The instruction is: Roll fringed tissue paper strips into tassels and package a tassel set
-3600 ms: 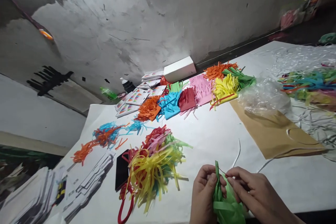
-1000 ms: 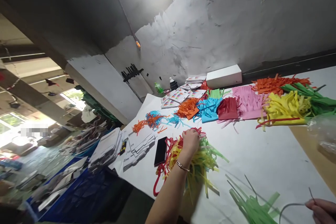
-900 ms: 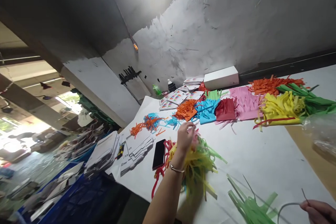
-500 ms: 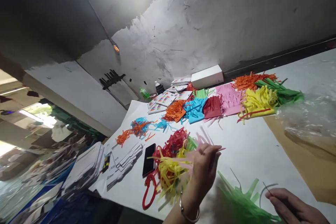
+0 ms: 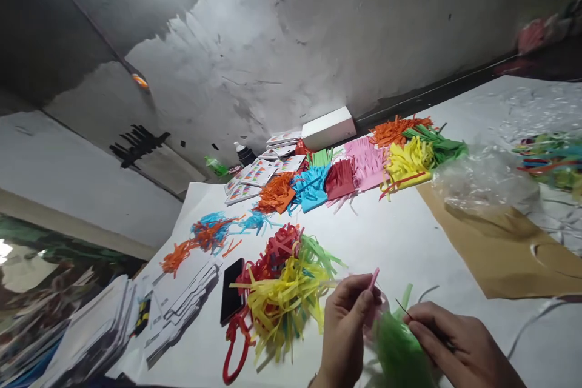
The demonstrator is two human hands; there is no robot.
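I have the left hand's [image 5: 342, 328] fingers pinching pink fringe [image 5: 373, 279], the right hand's [image 5: 459, 333] pinching a thin wire [image 5: 402, 307], tip apart from the pink: not yet joined. Green fringe [image 5: 400, 348] sits between; attachment unclear. Yellow fringe [image 5: 291, 291] and red fringe [image 5: 282, 245] lie loose on the tabletop [image 5: 395, 242].

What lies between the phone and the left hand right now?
In the head view, a loose pile of yellow, red and green strips lies between the phone and the left hand.
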